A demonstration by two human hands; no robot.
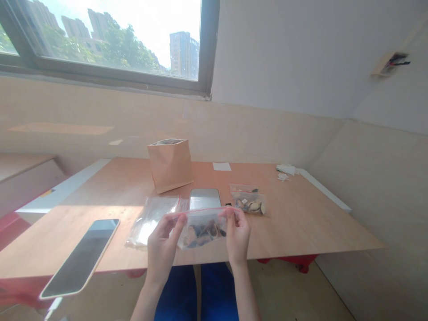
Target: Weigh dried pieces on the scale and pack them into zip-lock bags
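Between my hands hangs a clear zip bag (203, 232) with dark and brown pieces inside that look like dried slices. My left hand (164, 238) pinches its top edge at the left corner, thumb over fingers. At the right corner, my right hand (238, 232) grips the same red-edged top strip. Behind the bag lies a flat, silvery rectangular device (204, 197), partly covered by it. Close to my left hand is a stack of empty clear zip bags (147, 220). Beyond my right hand, filled zip bags (252, 204) of pale and brown pieces lie overlapping.
An open brown paper bag (171, 165) stands at the back. A phone (82, 258) with a white cable juts toward me at the left. A white paper (222, 166) and some white scraps (285, 171) lie along the far side of the wooden table (307, 218).
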